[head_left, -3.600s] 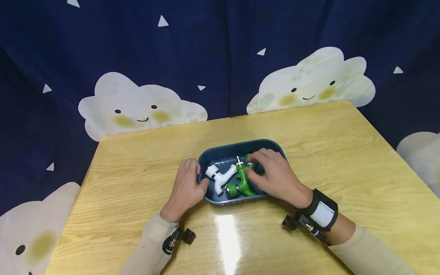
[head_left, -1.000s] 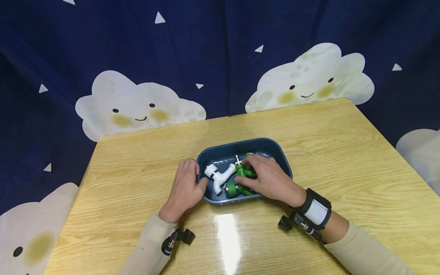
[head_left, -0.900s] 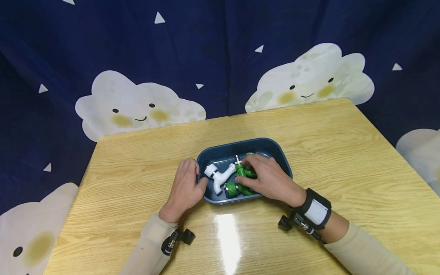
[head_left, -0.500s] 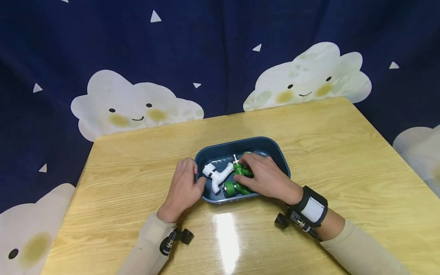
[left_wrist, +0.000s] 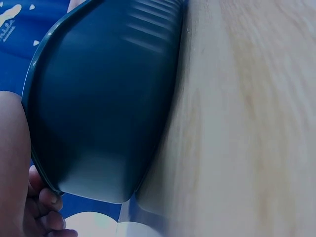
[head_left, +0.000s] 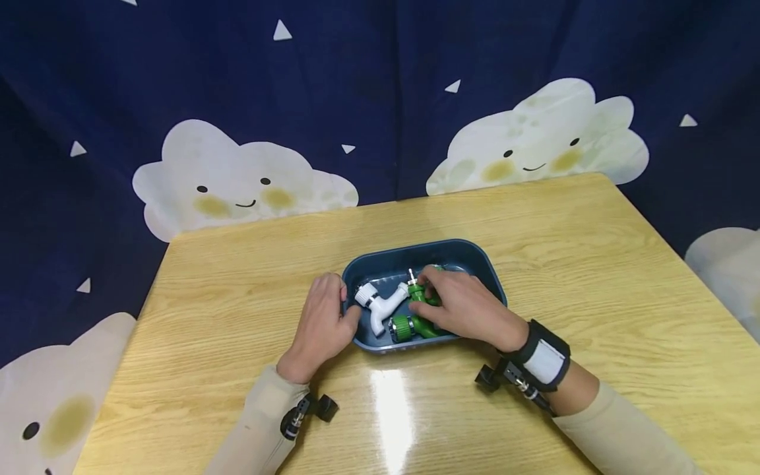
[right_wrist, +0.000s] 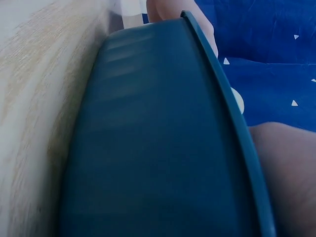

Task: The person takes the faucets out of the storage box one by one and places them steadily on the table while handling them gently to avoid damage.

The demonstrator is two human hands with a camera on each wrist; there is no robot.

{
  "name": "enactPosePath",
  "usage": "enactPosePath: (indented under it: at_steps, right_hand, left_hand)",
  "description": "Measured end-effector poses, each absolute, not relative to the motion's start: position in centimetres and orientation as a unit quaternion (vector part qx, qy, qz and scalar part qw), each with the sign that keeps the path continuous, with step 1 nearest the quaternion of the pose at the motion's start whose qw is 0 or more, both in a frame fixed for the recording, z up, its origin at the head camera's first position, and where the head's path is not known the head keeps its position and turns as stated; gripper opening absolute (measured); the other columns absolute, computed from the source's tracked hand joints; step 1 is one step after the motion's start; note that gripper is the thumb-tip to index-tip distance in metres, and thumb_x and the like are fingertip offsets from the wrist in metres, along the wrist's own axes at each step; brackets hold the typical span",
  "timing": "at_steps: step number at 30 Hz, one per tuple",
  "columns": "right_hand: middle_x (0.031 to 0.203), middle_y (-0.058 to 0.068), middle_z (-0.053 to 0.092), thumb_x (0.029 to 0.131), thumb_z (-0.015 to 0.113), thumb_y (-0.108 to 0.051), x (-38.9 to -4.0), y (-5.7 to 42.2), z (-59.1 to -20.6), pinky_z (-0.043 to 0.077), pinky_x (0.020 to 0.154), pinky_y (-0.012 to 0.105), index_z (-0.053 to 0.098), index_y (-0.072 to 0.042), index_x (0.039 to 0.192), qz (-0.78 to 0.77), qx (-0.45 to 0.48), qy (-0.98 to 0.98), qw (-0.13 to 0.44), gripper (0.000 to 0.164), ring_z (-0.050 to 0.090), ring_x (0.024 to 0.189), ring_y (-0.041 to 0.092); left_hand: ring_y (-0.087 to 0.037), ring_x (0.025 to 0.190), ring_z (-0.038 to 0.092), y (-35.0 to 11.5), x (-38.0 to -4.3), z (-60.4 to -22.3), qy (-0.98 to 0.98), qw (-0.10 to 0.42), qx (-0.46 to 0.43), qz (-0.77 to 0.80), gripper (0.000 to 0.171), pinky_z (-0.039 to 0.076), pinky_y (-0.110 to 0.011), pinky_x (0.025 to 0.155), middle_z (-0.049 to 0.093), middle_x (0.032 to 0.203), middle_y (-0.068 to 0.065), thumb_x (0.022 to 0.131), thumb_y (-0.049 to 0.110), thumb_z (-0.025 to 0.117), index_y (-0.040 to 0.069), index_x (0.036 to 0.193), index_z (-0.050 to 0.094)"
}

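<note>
A dark blue plastic tub (head_left: pixel 380 256) holds a white tap (head_left: pixel 384 307) and green taps. My left hand (head_left: pixel 320 323) grips the tub's left end, thumb over the rim; in the left wrist view, curled fingers (left_wrist: pixel 47 200) show by the tub wall (left_wrist: pixel 103 103). Reaching over the right side, my right hand (head_left: pixel 469 305) curls thumb and fingers around a green tap (head_left: pixel 435 300), mostly hidden beneath it. Another green tap (head_left: pixel 402 328), with a ribbed knob and metal nozzle, lies just left of the thumb. The tub's side (right_wrist: pixel 148 128) blocks the contents in the right wrist view.
The tub stands on a light wood table (head_left: pixel 249 297). Behind the far edge hangs a dark blue curtain (head_left: pixel 380 86) printed with white clouds. Small cameras (head_left: pixel 325 408) are strapped to both wrists.
Since the oldest frame, my right hand has moved left inside the tub, and green tap parts beneath it have shifted left. Over the last second it has barely moved. My left hand stays put.
</note>
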State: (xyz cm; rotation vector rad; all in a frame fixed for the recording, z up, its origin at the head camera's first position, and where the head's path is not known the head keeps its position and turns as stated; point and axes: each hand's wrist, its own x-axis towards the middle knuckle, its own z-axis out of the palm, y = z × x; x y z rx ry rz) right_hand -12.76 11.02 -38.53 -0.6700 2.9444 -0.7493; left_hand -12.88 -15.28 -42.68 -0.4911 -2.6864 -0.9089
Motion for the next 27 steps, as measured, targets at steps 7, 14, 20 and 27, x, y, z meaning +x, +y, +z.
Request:
enactPosePath:
  at_steps: [7, 14, 20, 27]
  right_hand:
    - [0.084, -0.003, 0.065, 0.093, 0.073, -0.038, -13.2, 10.2, -38.5, 0.041, 0.058, 0.025, 0.065, -0.012, 0.106, -0.251, -0.191, 0.949, 0.008, 0.030, 0.054, 0.067, 0.009]
    - [0.070, -0.001, 0.058, 0.091, 0.073, -0.039, -13.6, 9.2, -38.5, 0.038, 0.055, 0.028, 0.063, -0.006, 0.114, -0.245, -0.147, 0.958, 0.006, 0.042, 0.053, 0.063, 0.013]
    - [0.079, 0.003, 0.062, 0.088, 0.077, -0.037, -13.8, 8.9, -38.8, 0.040, 0.057, 0.028, 0.065, -0.004, 0.112, -0.228, -0.138, 0.964, 0.006, 0.043, 0.056, 0.069, 0.017]
    - [0.093, 0.007, 0.066, 0.085, 0.082, -0.031, -13.8, 8.7, -39.5, 0.049, 0.064, 0.033, 0.064, -0.002, 0.115, -0.219, -0.158, 0.963, 0.000, 0.045, 0.060, 0.078, 0.018]
  left_hand:
    - [-0.021, 0.079, 0.036, -15.3, -13.0, -42.8, -0.925, 0.133, -0.170, -0.312, 0.018, 0.030, -0.029, 0.074, 0.040, 0.080, -0.004, 0.077, 0.012, 0.060, 0.010, 0.085, 0.043]
    - [-0.021, 0.079, 0.036, -15.3, -12.9, -42.8, -0.923, 0.136, -0.168, -0.317, 0.018, 0.031, -0.029, 0.075, 0.039, 0.080, -0.004, 0.076, 0.011, 0.059, 0.010, 0.084, 0.043]
    - [-0.020, 0.078, 0.036, -15.2, -12.9, -42.9, -0.923, 0.136, -0.169, -0.318, 0.017, 0.030, -0.029, 0.075, 0.039, 0.080, -0.003, 0.076, 0.012, 0.059, 0.010, 0.084, 0.043]
    - [-0.021, 0.079, 0.036, -15.2, -12.9, -43.0, -0.923, 0.133, -0.165, -0.321, 0.018, 0.031, -0.029, 0.075, 0.040, 0.079, -0.004, 0.076, 0.011, 0.059, 0.010, 0.084, 0.043]
